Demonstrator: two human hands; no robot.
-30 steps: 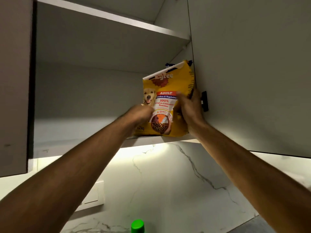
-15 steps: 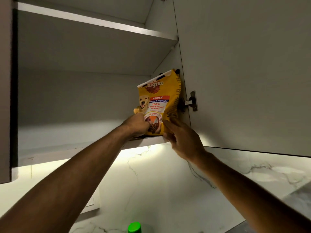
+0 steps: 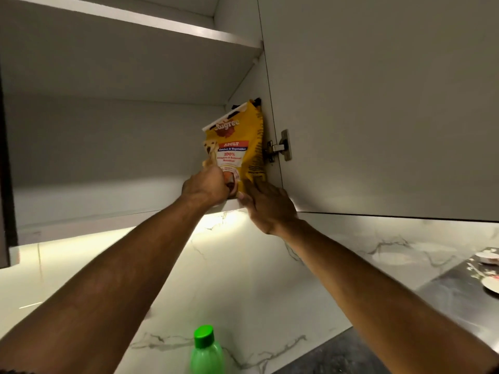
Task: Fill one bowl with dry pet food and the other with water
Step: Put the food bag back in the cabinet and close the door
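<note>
A yellow bag of dry dog food (image 3: 237, 147) stands upright at the right end of the lower shelf (image 3: 81, 220) of an open wall cupboard, against the side wall by the door hinge. My left hand (image 3: 206, 187) grips the bag's lower front. My right hand (image 3: 266, 203) lies with straight fingers against the bag's lower right corner at the shelf edge. No bowl shows clearly; two pale round objects (image 3: 488, 259) lie at the far right on the counter.
The open cupboard door (image 3: 378, 103) hangs to the right, with its metal hinge (image 3: 280, 147) beside the bag. An upper shelf (image 3: 135, 20) is above. A green bottle (image 3: 206, 352) with a green cap stands below on the marble counter (image 3: 270, 306).
The bag has gone further back onto the shelf, toward the hinge. My right hand dropped from the bag's side to its lower corner. The view tilted down, showing more bottle and counter.
</note>
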